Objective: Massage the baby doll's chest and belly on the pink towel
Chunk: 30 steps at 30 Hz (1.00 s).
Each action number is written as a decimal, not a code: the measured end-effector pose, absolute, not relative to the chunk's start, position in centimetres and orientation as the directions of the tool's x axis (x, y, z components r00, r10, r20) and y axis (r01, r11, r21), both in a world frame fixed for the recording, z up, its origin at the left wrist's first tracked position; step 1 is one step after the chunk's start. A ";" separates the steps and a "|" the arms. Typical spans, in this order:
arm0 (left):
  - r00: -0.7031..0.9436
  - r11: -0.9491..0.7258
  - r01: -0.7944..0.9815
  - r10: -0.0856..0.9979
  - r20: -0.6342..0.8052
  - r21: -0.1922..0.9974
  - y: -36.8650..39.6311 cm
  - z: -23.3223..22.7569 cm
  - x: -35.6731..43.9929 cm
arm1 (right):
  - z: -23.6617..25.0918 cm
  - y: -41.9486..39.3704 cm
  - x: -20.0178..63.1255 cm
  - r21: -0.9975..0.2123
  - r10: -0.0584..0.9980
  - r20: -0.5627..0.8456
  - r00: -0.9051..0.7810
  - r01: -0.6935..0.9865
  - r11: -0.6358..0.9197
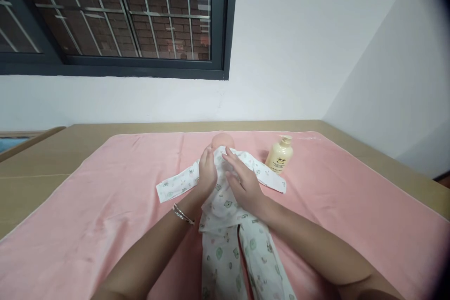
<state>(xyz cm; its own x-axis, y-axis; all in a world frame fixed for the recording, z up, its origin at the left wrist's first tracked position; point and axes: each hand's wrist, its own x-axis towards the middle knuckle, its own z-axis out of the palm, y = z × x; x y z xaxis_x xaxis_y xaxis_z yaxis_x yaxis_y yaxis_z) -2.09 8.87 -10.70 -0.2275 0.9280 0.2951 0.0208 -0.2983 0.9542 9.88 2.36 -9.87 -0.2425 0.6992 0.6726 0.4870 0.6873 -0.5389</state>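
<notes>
Since the doll point(222, 168) lying at the middle of the frame is dressed in a thin printed sleepsuit point(225, 206), we judge it light and soft to handle, the cloth loose enough to slide and bunch over the body beneath, so the torso looks a surer place to hold than a sleeve or leg. Our left hand point(207, 173) lies on the chest just left of centre, fingers bent lightly with the tips at the collar, pressing but closed around nothing. Our right hand point(242, 183) rests flat beside it, fingers spread and extended across the fabric, gripping nothing either. A bracelet point(183, 214) circles the left wrist. Just right of the doll a cream bottle point(280, 155) stands upright on the pink blanket point(105, 215), which covers the tan table point(35, 168).
</notes>
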 end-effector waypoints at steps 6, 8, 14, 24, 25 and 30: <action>-0.249 -0.366 0.160 0.884 0.396 0.917 8.9 -13.6 -1.6 | -11.6 8.7 11.6 -0.398 0.766 0.417 -0.489 0.660 0.637; -0.244 -0.380 0.190 0.875 0.418 0.905 8.7 -13.5 -1.6 | -11.4 9.5 12.4 -0.388 0.835 0.361 -0.415 0.747 0.539; -0.255 -0.372 0.220 0.870 0.421 0.902 8.4 -13.3 -1.5 | -11.4 6.7 11.2 -0.172 0.926 0.338 -0.167 0.957 0.235; -0.273 -0.347 0.172 0.882 0.383 0.922 8.3 -13.1 -1.5 | -10.5 8.5 11.8 -0.260 0.835 0.295 -0.464 0.802 0.537; -0.268 -0.352 0.175 0.882 0.388 0.920 8.2 -13.1 -1.5 | -10.5 8.8 12.0 -0.271 0.870 0.294 -0.395 0.839 0.472; -0.290 -0.338 0.178 0.879 0.378 0.924 8.6 -13.3 -1.5 | -11.9 5.8 10.1 -0.135 0.903 0.352 -0.247 0.941 0.310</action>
<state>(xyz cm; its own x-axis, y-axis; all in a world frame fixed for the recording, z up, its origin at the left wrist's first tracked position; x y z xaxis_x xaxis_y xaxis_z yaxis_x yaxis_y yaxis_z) -1.52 8.55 -13.32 -0.2900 0.8794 0.3776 0.1781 -0.3380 0.9241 10.09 5.76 -11.91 -0.2470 0.9029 0.3518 0.9412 0.3098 -0.1345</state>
